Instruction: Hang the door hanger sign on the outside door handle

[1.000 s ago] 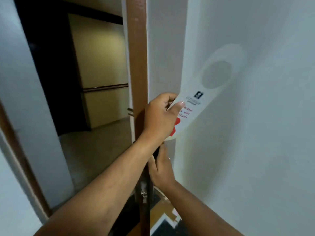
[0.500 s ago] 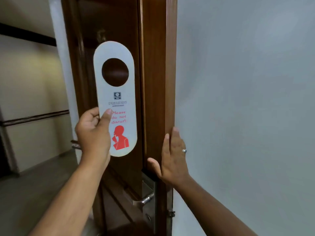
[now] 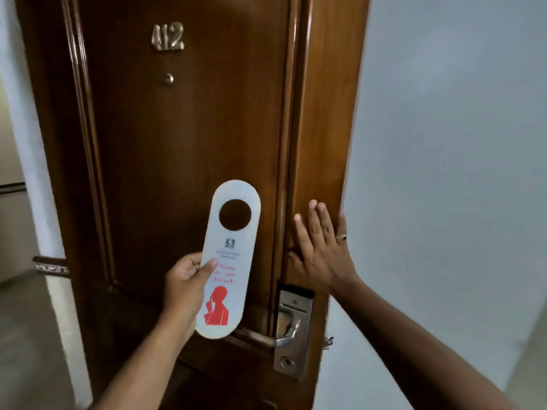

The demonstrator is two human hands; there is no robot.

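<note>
A white door hanger sign (image 3: pixel 229 255) with a round hole near its top, red "Please do not disturb" lettering and a red figure stands upright in front of the dark wooden door (image 3: pixel 177 149). My left hand (image 3: pixel 185 287) grips the sign's left edge at mid-height. The silver lever handle (image 3: pixel 285 335) on its metal lock plate sits low on the door's right side, just right of and below the sign's bottom end. My right hand (image 3: pixel 321 253) lies flat with fingers spread on the door's edge, above the lock plate.
The door carries metal digits 412 (image 3: pixel 167 37) and a peephole (image 3: pixel 169 79). A pale wall (image 3: pixel 444 173) fills the right side. A corridor floor and a wall with a dark rail (image 3: pixel 50 266) show at the left.
The view has swung from the door's edge to its outer face. My left hand brought the sign from beside the wall down to just above the handle. My right hand left the inside handle and rests flat on the edge.
</note>
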